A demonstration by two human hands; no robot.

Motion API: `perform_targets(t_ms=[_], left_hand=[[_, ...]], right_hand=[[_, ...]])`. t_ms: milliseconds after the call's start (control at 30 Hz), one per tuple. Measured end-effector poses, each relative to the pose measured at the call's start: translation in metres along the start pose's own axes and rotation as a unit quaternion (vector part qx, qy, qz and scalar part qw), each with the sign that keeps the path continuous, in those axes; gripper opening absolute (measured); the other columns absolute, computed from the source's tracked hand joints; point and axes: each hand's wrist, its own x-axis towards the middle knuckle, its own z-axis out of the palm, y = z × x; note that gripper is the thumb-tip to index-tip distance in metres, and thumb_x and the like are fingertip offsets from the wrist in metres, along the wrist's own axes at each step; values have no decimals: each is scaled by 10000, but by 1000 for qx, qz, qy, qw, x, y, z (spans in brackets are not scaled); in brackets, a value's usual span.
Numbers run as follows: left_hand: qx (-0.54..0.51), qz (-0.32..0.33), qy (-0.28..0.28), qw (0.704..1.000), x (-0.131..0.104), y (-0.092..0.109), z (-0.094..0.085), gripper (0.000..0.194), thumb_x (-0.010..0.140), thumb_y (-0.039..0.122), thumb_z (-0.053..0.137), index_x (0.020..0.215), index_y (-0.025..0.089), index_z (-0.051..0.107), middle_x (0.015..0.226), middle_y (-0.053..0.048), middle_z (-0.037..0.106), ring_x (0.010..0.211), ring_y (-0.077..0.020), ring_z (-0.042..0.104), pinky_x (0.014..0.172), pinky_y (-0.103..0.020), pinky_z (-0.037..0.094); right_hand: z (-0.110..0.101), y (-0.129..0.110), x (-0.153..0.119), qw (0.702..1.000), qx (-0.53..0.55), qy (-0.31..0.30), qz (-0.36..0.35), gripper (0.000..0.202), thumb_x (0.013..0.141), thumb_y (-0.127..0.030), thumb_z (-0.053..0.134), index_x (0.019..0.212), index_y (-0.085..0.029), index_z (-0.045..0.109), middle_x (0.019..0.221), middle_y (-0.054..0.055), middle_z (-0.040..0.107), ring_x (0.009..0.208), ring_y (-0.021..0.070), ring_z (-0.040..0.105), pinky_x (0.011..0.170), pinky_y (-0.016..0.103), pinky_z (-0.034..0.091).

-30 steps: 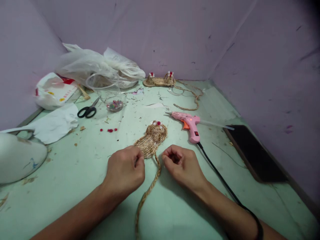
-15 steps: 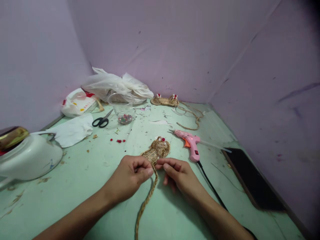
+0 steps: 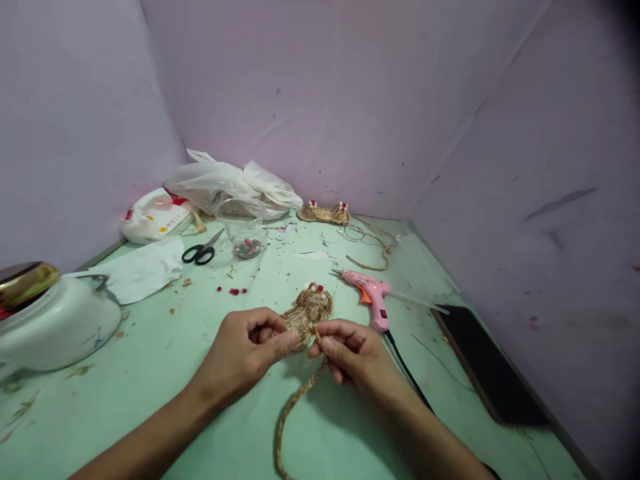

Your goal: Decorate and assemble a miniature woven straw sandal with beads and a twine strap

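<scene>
A small woven straw piece (image 3: 311, 308) with red and white beads at its far end lies at the middle of the table. My left hand (image 3: 245, 353) pinches its near left edge between thumb and fingers. Just to the right, my right hand (image 3: 353, 352) is closed on the end of a braided cord (image 3: 295, 402), which curves down toward the near edge of the view. The pink glue gun (image 3: 373, 293) rests beyond my right hand, its nozzle pointing left.
Scissors (image 3: 199, 254), a clear cup of beads (image 3: 247, 243) and loose red beads (image 3: 235, 291) lie farther left. A white pot (image 3: 60, 327) stands at far left, a dark phone (image 3: 493, 367) at right. Another straw piece (image 3: 325, 214) and plastic bags (image 3: 230, 185) are at the back.
The cord's end has passed from beside my left hand into my right hand, a little to the right. My left fingers now hold the straw piece. The camera view has shifted slightly.
</scene>
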Motion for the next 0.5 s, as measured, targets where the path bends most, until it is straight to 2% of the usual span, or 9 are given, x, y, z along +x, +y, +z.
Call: perform_targets(t_ms=[133,233,300,400,500], left_hand=[[-44,29,-19,998,-2,10,6,350,637,430,638,824,135,622,566,39,440,505,-89,338,465,-221,257],[-70,47,-22,996,-2,20,11,226,623,352,637,665,131,619,600,17,482,549,-99,391,517,-230,311],[-102,27,-26,994,1,27,12,183,605,299,626,551,131,581,567,9,502,562,-107,424,552,-239,339],[-127,6,-43,991,5,36,11,162,591,275,614,530,129,581,502,17,509,521,-99,414,536,-238,330],[-108,28,-30,993,8,40,10,148,603,263,599,547,126,596,504,19,525,502,-92,404,512,-229,318]], right_hand=[[16,-7,-6,998,-23,34,-43,328,600,-349,732,837,-144,635,538,-22,634,329,27,406,324,148,262],[23,-12,-10,997,-34,35,-67,331,584,-339,740,827,-139,640,482,-38,605,348,36,403,357,162,312],[25,-16,-11,995,-39,35,-84,306,579,-325,745,801,-140,645,501,-26,625,387,49,445,402,175,353],[23,-23,-12,993,-36,41,-103,290,567,-300,757,788,-144,655,542,-5,658,501,93,555,511,207,415],[21,-29,-9,992,-36,45,-110,293,560,-295,763,792,-148,661,582,10,676,567,127,599,568,238,435]])
